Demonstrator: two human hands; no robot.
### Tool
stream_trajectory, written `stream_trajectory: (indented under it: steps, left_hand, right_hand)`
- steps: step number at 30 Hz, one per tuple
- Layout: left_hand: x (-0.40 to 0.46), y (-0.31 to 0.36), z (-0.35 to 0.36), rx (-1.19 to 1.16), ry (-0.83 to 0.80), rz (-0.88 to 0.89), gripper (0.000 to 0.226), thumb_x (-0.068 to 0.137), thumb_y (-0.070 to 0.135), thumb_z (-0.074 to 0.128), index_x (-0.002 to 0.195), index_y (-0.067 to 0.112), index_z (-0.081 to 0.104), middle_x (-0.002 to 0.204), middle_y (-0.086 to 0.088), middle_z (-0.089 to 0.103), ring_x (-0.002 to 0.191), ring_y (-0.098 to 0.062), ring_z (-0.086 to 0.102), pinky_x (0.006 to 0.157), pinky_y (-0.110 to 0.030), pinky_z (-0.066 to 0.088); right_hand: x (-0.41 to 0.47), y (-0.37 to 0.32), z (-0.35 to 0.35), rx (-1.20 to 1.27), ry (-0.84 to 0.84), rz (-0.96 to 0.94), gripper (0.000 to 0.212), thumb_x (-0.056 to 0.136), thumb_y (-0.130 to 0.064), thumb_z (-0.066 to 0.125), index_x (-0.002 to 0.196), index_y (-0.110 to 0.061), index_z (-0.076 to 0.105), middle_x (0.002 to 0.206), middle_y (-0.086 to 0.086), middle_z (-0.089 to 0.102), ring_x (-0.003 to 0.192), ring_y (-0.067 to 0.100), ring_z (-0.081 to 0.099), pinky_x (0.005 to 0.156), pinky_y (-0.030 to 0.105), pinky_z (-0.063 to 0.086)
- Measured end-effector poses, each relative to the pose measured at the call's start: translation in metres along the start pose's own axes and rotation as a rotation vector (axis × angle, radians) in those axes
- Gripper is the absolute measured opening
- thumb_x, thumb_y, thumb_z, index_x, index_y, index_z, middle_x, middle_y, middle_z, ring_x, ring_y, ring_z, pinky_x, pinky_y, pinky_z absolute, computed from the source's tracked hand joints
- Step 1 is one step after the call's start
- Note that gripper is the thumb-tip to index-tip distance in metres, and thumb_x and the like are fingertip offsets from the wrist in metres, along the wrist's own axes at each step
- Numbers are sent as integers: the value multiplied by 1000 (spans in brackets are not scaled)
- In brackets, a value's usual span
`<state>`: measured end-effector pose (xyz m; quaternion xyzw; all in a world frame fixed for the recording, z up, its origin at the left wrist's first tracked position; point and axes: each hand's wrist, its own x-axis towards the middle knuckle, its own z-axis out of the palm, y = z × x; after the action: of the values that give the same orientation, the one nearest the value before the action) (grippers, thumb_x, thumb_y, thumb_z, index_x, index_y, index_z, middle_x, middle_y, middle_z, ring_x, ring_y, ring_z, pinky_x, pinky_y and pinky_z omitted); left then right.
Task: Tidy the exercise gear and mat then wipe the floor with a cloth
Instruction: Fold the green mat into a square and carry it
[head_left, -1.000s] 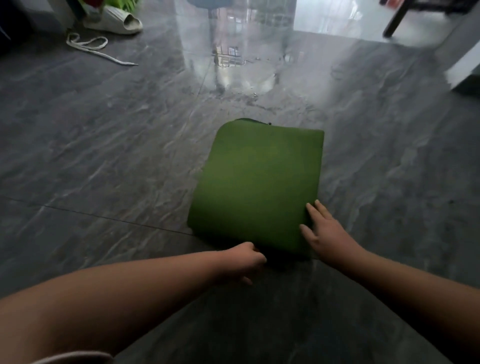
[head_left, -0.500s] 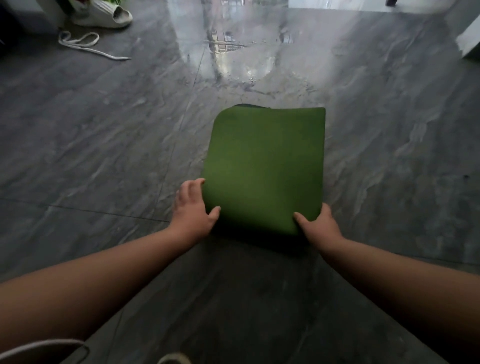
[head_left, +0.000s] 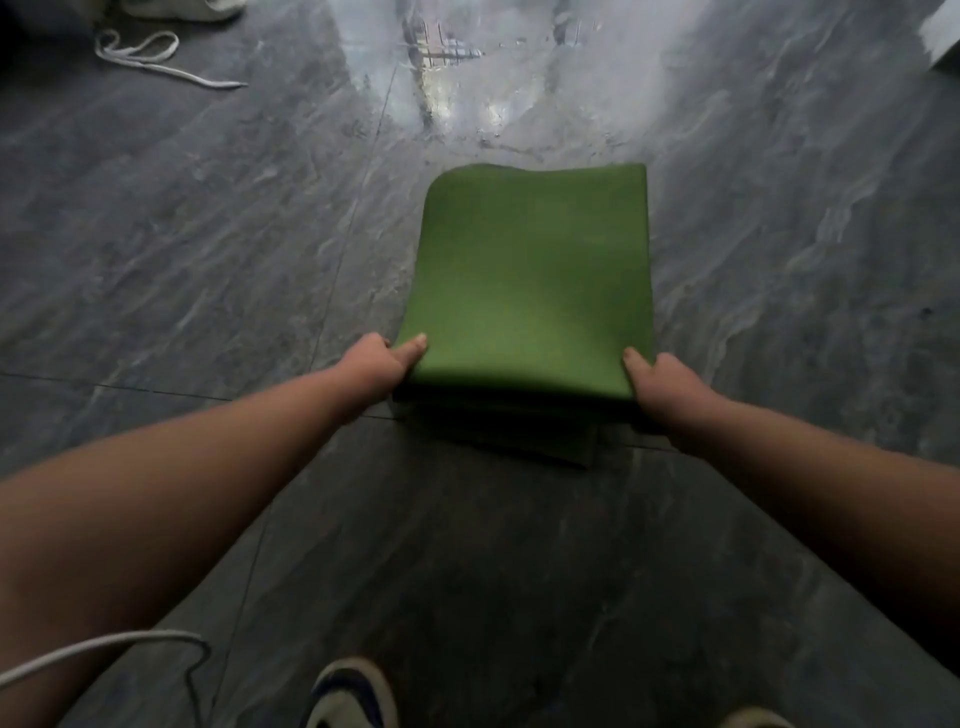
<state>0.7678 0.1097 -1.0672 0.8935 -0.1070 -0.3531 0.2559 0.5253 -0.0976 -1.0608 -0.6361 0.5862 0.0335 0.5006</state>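
Mat step: left hand and right hand grip folded mat near edge; next, lift off floor.

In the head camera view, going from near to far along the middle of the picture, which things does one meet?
White and dark blue shoe → left hand and right hand, each gripping a near corner → folded green exercise mat → bright reflection on the grey marble floor.
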Motion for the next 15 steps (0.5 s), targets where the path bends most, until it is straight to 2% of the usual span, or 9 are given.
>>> stream_trajectory:
  steps: [1, 2, 3, 4, 6, 8, 10, 13, 15]
  left_hand:
    - [2, 6, -7, -37, -11, -1, 64, 92, 56, 55, 114, -4, 58, 107, -20, 62, 86, -31, 63, 61, -29, 53]
    - [2, 12, -13, -57, -4, 5, 57, 94, 53, 54, 102, -2, 60, 93, -16, 61, 74, -27, 61, 48, -25, 50]
    - [0, 16, -20, -44, 34, 33, 51, 97, 51, 51, 91, 1, 60, 81, -13, 57, 67, -25, 57, 41, -24, 44]
    - [-1, 19, -24, 9, 95, 84, 48, 99, 48, 49, 82, 4, 58, 73, -11, 53, 64, -27, 54, 41, -25, 41]
    - [0, 13, -28, 114, 210, 200, 44, 101, 43, 46, 78, 7, 58, 70, -9, 53, 72, -30, 55, 55, -32, 36]
    - [4, 1, -27, 58, 245, 250, 37, 102, 37, 46, 96, 6, 65, 87, -10, 62, 90, -31, 60, 69, -33, 39]
    - [3, -9, -21, -85, 193, 247, 35, 104, 34, 44, 116, 7, 63, 108, -10, 64, 104, -30, 59, 79, -30, 42]
    - [-8, -9, -11, -453, -61, 96, 42, 104, 40, 40, 141, 20, 42, 130, 0, 52, 106, -15, 53, 87, -28, 40]
    - [-7, -13, -7, -538, -182, -52, 54, 101, 44, 45, 149, 29, 27, 130, 6, 45, 111, -17, 48, 93, -38, 41]
  right_hand:
    - [-2, -8, -2, 54, -24, 6, 47, 100, -48, 45, 118, -5, 48, 110, 15, 53, 97, 37, 57, 75, 49, 57]
    - [-3, -14, -4, 99, -44, 17, 44, 101, -48, 43, 116, -6, 47, 105, 12, 50, 93, 35, 55, 68, 46, 57]
    - [-6, -19, -4, 134, -58, 15, 45, 100, -49, 43, 115, -7, 46, 104, 11, 48, 92, 33, 54, 68, 46, 57]
    - [-9, -21, -2, 150, -66, 14, 49, 99, -54, 42, 115, -7, 46, 106, 12, 49, 94, 34, 55, 74, 49, 57]
    - [-10, -16, 7, 118, -36, -20, 64, 92, -65, 40, 117, -7, 47, 119, 17, 53, 105, 38, 56, 91, 57, 52]
    - [-16, -7, 20, 90, -24, -49, 61, 97, -60, 37, 122, -4, 45, 128, 17, 52, 116, 39, 52, 102, 49, 44]
    - [-18, 1, 33, 43, -8, -39, 52, 104, -46, 36, 128, 0, 42, 131, 19, 51, 123, 36, 49, 102, 37, 37]
    - [-12, 13, 51, 49, 5, 32, 54, 104, -44, 36, 133, 1, 40, 140, 22, 48, 128, 38, 47, 106, 39, 37]
    - [-10, 16, 59, 48, 14, 83, 57, 103, -46, 37, 134, 1, 40, 140, 22, 48, 128, 39, 47, 106, 41, 38]
